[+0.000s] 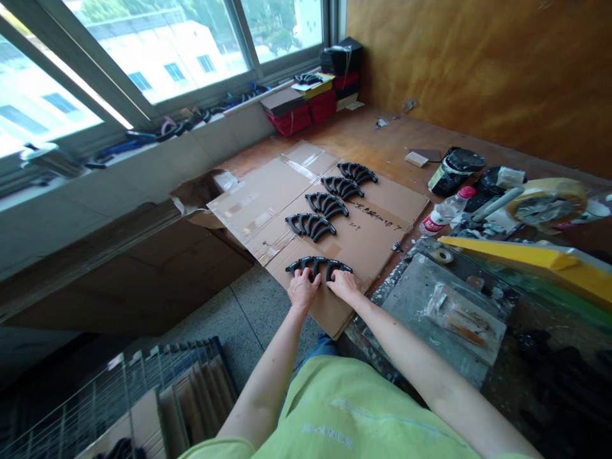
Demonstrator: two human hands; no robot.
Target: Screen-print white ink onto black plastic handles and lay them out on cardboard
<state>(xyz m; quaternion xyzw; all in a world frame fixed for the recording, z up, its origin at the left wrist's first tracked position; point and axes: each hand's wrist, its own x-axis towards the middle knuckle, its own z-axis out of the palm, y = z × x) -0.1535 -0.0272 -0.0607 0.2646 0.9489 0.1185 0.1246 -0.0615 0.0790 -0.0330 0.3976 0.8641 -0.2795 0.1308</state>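
Observation:
A flattened cardboard sheet point(268, 191) lies on the bench with several fan-shaped groups of black curved pieces point(310, 227) in a row on it. The nearest group of black curved pieces point(318, 262) is spread in an arc at the sheet's front part. My left hand point(303, 290) is closed around pieces on the left of this arc, fingers curled. On its right side, my right hand point(343, 285) grips another piece, thumb and fingers bent. Both palms hide part of what they hold.
Right of the sheet stand a red-capped bottle point(447, 211), a black tub point(456, 171), a tape roll point(547, 201) and a yellow board point(535, 258). Red and black stacks point(299, 111) sit by the window. A wire rack point(119, 395) holding cardboard stands low at left.

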